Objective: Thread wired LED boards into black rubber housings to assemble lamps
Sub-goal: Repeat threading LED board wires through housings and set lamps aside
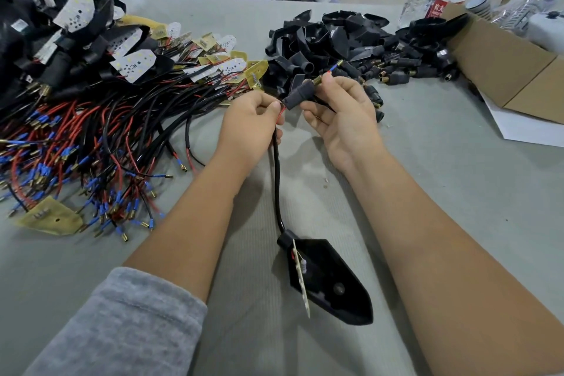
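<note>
Rubber housing (300,97) pinched between hands (338,119)

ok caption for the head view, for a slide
Both hands, left and right, thread a black cable through a small rubber housing.

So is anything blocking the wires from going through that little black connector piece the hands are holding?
Nothing visible does. The left hand pinches the red wire at the small black housing, held by the right hand; a blue-tipped end already shows beyond.

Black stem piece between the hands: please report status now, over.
Left hand pinches cable below stem piece. Right hand grips stem piece; wire tips out at far end. Housing with board lies near. Nothing in the way.
</note>
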Motion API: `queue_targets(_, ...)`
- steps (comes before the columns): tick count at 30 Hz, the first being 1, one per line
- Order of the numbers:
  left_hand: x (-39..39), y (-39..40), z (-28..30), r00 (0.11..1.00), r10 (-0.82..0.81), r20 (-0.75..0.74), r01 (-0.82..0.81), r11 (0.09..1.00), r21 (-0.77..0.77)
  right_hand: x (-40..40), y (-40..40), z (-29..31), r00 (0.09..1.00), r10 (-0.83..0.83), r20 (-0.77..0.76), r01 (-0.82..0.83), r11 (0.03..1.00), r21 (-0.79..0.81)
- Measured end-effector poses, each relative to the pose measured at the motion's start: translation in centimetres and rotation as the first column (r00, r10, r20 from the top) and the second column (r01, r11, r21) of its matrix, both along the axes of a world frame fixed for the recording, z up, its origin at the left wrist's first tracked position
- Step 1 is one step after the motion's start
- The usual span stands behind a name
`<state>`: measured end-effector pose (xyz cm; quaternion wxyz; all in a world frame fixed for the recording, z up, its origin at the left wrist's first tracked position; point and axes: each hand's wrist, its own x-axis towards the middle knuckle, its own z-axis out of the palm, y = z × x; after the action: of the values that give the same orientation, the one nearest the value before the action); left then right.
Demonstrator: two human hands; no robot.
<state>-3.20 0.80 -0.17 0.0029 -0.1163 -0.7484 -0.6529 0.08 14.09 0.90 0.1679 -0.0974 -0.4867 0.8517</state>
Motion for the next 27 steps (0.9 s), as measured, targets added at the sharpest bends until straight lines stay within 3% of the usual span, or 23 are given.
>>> queue_targets(3,-0.13,-0.06,-0.12,1.000,0.008,-0.025,-0.008,1.000,-0.014,0.01,-0.01,0.06,0.999,-0.032,0.005,0.032,0.999,0.021)
queue_targets(8,-0.15,0.00,-0.12,1.000,0.025,-0.014,-0.025,1.000,0.002,-0.10,0.02,-0.10,0.986,-0.163,0.019,0.154,0.957,0.247)
queue_targets(12,-0.17,0.06,-0.06,1.000,0.016,0.012,-0.016,1.000,0.009,-0.11,-0.11,-0.17,0.976,-0.219,0.012,0.205,0.930,0.304)
queue_targets(27,0.03,-0.05,0.00,0.999,-0.048,0.008,0.048,0.999,-0.004,-0.40,0.56,-0.44,0.979,-0.204,-0.001,0.200,0.961,0.192)
